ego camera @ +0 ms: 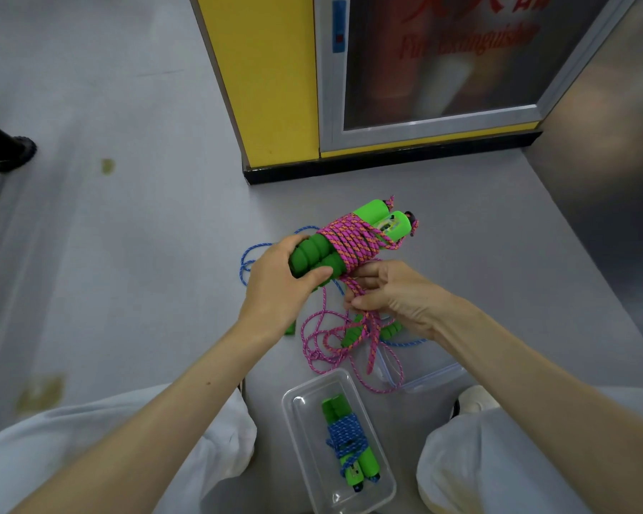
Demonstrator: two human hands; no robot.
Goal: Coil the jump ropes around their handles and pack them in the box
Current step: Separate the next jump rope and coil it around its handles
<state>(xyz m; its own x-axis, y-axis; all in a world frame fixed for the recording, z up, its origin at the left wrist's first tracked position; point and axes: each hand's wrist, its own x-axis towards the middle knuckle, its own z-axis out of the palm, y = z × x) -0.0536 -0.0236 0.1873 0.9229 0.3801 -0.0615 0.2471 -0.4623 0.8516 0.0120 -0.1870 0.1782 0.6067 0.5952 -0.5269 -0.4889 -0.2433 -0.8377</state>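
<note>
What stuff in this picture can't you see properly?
All in the head view:
- Loose blue rope on the floor: mostly hidden behind the left hand and the pink-wrapped handles.
- Spare green handles on the floor: partly covered by the right hand and the pink rope.
- Clear lid: partly under the right forearm.
- Counter window: too small to read.
- Black object: cut off by the left edge.
- Cabinet contents: blurred behind glass.

Soft, even indoor light lit the floor (127,235), with only faint shadow below the left grip (277,287). Far beyond it the cabinet glass (442,57) looked blurred, perhaps from reflections, and frame edges bowed.
</note>
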